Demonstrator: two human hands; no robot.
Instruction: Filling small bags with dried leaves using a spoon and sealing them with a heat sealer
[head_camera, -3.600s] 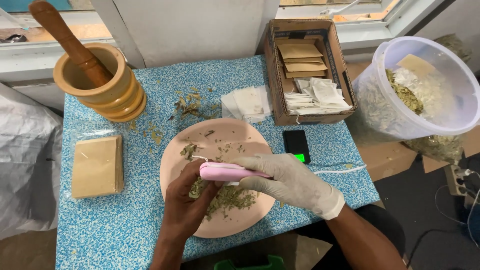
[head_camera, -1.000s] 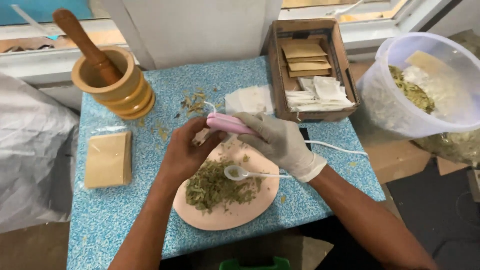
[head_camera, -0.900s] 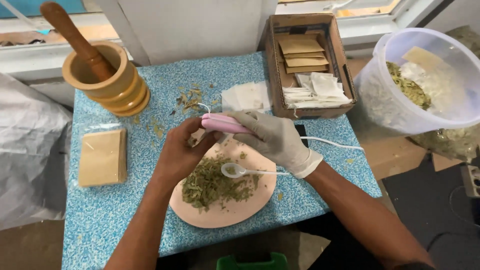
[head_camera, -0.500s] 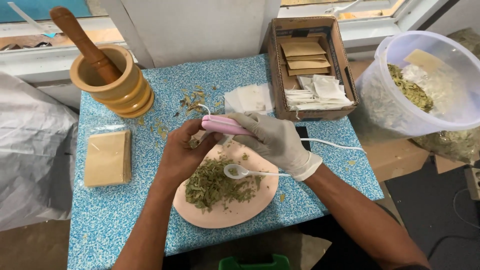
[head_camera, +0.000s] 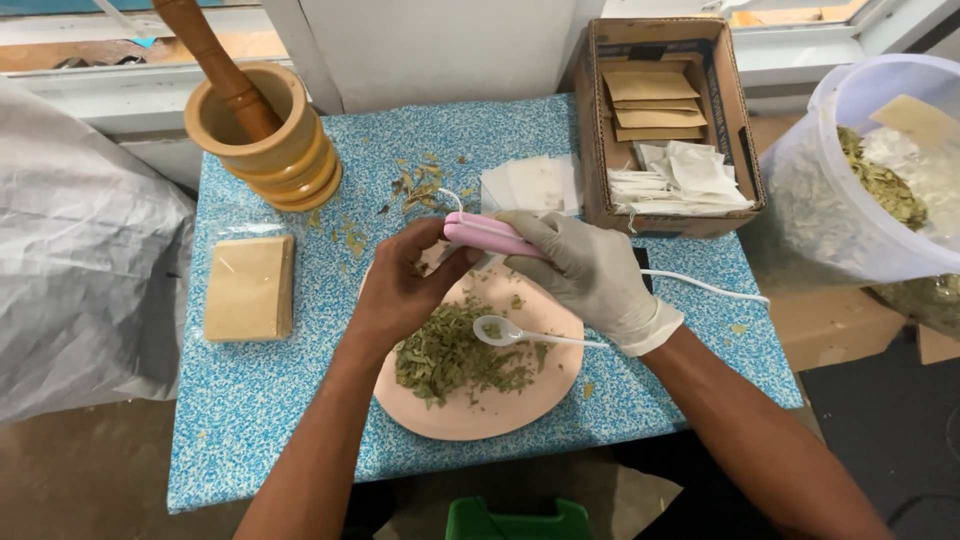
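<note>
Fingers of gloved right hand (head_camera: 590, 275) wrapped closed around pink handheld sealer (head_camera: 490, 236), thumb side on top, white cord (head_camera: 700, 288) trailing right off the table. Bare left hand (head_camera: 405, 290) curled narrow at the sealer's front end, fingertips pinching something small there; likely a small sachet, but hidden behind the knuckles, so cannot tell for sure. Sealer held just above far rim of pink plate (head_camera: 480, 415), both hands touching it.

Doing this step well, by judgement: keep the pinched edge flat and straight in the sealer's mouth, steady even squeeze from the right hand, left fingertips clear of the clamp line, hold over the plate so spills land there.

On the plate: pile of dried green leaves (head_camera: 450, 355), white plastic spoon (head_camera: 510, 333) lying across them. Beyond: stack of white sachets (head_camera: 530, 183) on blue speckled table (head_camera: 250, 400), loose leaf crumbs (head_camera: 415, 185) beside. Cardboard box (head_camera: 665, 120) with tan and white packets at back right. Wooden mortar and pestle (head_camera: 262, 135) back left, tan wrapped pack (head_camera: 250, 288) near left edge. Clear tub (head_camera: 870, 180) of leaves off table to the right.
</note>
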